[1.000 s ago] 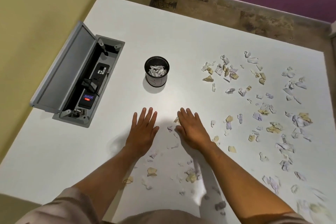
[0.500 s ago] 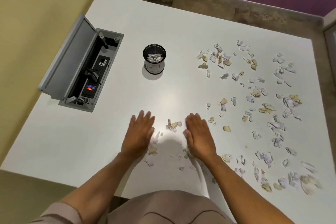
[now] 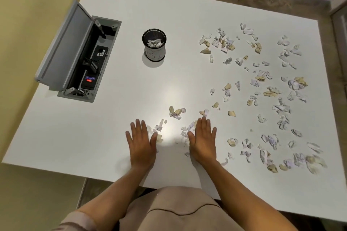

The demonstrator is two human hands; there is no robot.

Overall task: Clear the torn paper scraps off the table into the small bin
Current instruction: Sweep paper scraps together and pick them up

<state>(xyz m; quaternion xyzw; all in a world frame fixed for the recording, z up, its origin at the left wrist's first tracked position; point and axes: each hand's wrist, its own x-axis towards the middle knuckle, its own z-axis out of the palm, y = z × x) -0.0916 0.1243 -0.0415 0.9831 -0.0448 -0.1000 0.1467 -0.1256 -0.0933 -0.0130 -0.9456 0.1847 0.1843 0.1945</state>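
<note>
At about nine o'clock on the white tabletop (image 3: 116, 122) you have a grey cable box (image 3: 78, 56) set into the surface, its lid standing open toward the yellow wall and a small red light showing inside. To the right of it, near eleven o'clock from your hands, stands the small bin (image 3: 154, 45), a black mesh cup with a white label on its side and a few white scraps already lying in it.

Your left hand (image 3: 141, 143) lies flat at six o'clock, palm down, its fingers (image 3: 138, 127) straight and slightly spread, holding nothing. Between your two hands lies a loose gathering of torn paper scraps (image 3: 177, 112), white and tan, with a small clump at twelve o'clock just beyond your fingertips and thinner bits touching the inner edges of both hands. Your right hand (image 3: 203, 141) lies flat too, its fingers straight and together, gripping nothing, with scraps at its fingertips.

From two o'clock round to four o'clock the scattered scraps (image 3: 270, 88) cover the right half of the tabletop, well apart from the bin.
</note>
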